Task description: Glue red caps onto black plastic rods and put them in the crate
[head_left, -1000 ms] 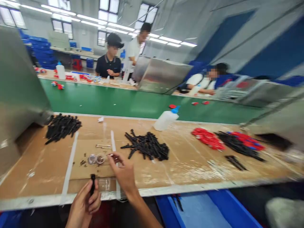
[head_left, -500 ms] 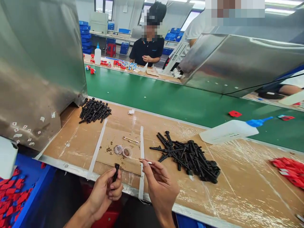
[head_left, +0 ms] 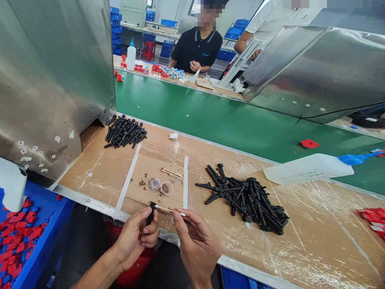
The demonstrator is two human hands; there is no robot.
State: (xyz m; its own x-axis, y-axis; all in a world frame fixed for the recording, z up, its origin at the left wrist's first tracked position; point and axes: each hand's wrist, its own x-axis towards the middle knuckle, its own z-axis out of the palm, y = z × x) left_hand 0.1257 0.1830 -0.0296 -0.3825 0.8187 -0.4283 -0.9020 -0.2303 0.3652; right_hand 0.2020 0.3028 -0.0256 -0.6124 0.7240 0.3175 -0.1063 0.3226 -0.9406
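Between the thumb and fingers of my left hand [head_left: 138, 232] a small black plastic part [head_left: 151, 212] is held upright, its squarish head on top. My right hand [head_left: 198, 241] pinches a cotton swab [head_left: 165, 209] by one end, and the swab's far tip meets the head of the black part. Just beyond my hands, two small round clear cups [head_left: 166, 188] sit on a cardboard sheet [head_left: 150, 164] spotted with brown drops. More cotton swabs [head_left: 171, 173] lie there. A jumbled pile of black parts [head_left: 251, 200] is to the right, another pile [head_left: 126, 131] at the far left.
A white squeeze bottle [head_left: 306, 168] lies at the right near a green conveyor belt [head_left: 192, 108]. A metal panel [head_left: 54, 80] rises at left, above a blue bin [head_left: 45, 237] of red parts. Red parts [head_left: 373, 220] lie far right. A co-worker [head_left: 197, 50] sits opposite.
My right hand has brought the swab from beside the cups to the head of the black part. The view has shifted slightly.
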